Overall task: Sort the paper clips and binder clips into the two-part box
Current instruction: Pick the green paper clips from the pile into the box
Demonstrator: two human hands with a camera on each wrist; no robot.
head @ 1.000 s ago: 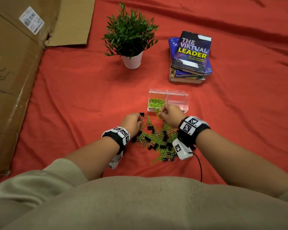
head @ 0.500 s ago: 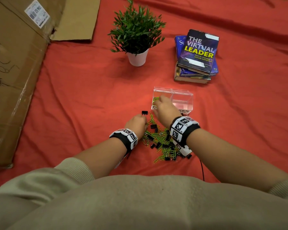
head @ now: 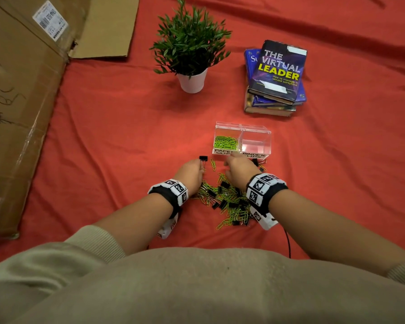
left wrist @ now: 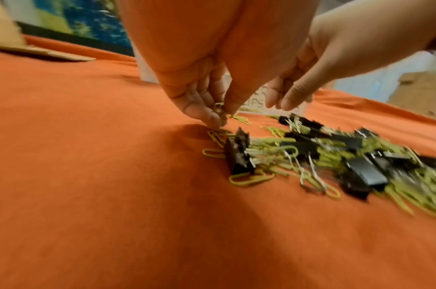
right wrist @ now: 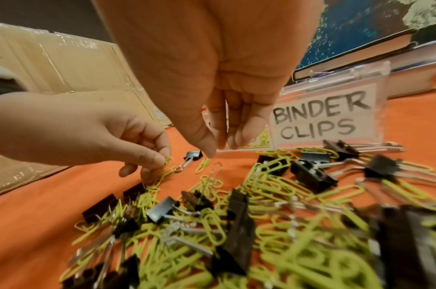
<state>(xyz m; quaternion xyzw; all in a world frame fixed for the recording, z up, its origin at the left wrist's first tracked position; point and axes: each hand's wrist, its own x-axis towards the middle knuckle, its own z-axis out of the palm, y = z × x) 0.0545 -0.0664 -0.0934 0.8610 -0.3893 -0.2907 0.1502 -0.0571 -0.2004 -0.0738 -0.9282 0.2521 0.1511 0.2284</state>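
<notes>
A clear two-part box [head: 255, 132] stands on the red cloth; its left part holds green paper clips [head: 226, 142], and its right part, labelled BINDER CLIPS [right wrist: 320, 115], has nothing in it. A mixed pile of green paper clips and black binder clips [head: 227, 199] lies between my wrists. My left hand [head: 202, 166] pinches a few green paper clips [right wrist: 162, 168] at the pile's left edge. My right hand [head: 229, 161] hovers over the pile's far side, just before the box, fingers [right wrist: 244, 135] hanging straight and holding nothing. One binder clip [head: 203, 158] lies apart beyond my left hand.
A potted plant [head: 192, 50] stands behind the box to the left. A stack of books [head: 276, 76] sits behind it to the right. A large cardboard box [head: 17, 94] runs along the left side. Bare red cloth [head: 115, 136] surrounds the pile.
My right hand carried a paper clip to the box's left part and has come back above the pile with nothing in it. My left hand stayed at the pile's left edge.
</notes>
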